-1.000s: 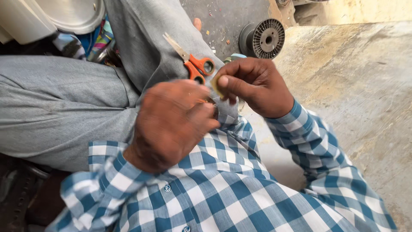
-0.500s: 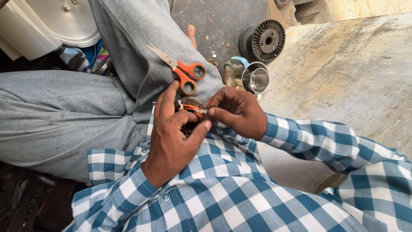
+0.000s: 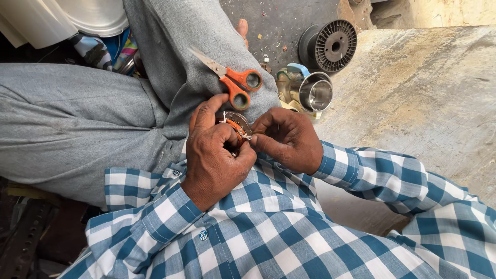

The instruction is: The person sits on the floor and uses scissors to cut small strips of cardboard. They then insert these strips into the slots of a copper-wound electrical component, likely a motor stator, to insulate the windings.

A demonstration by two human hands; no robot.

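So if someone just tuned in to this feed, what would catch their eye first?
Probably the two hands, left hand and right hand, pinched together at centre frame over a small round part wrapped with orange wire. Just above them, orange-handled scissors lie on the grey trouser leg. To the upper right, a shiny metal cylinder and a black spool sit on the floor.

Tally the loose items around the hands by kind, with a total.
Scissors, orange handles, lying on the grey trouser leg: 1
Black spool on the floor: 1
Shiny metal cup-shaped part: 1
Small round wound part with orange binding, held by the left hand and right hand: 1
Total: 4
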